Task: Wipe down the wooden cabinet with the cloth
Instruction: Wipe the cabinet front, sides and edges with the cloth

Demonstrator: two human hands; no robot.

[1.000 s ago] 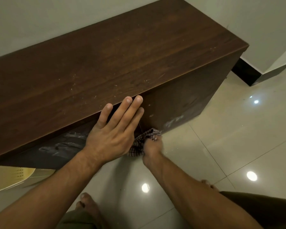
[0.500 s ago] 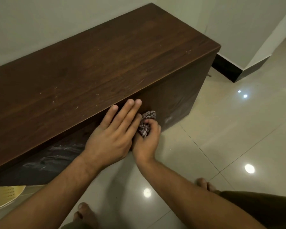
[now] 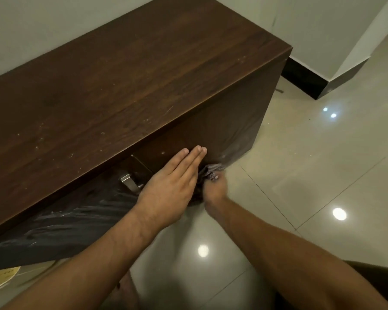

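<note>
The dark wooden cabinet [image 3: 126, 86] stands against the wall, its top dusted with pale specks. My left hand [image 3: 173, 186] lies flat on the cabinet's front panel, fingers straight and together, holding nothing. Just to its right, my right hand [image 3: 215, 189] is blurred and closed around a bunched checked cloth [image 3: 211, 172], which presses against the lower front of the cabinet. A metal handle [image 3: 128, 181] shows on the front, left of my left hand. Shiny plastic film [image 3: 72, 220] covers the lower front.
Glossy beige floor tiles [image 3: 323, 175] spread to the right, with light reflections. A black skirting board [image 3: 305, 79] runs along the wall behind the cabinet's right end. A yellowish object [image 3: 2, 276] lies on the floor at the lower left. My bare foot [image 3: 126, 289] is below.
My right hand with the cloth went up the cabinet front, then back down. My left hand slid a little lower on the panel. The view shifted, and the metal handle came into sight.
</note>
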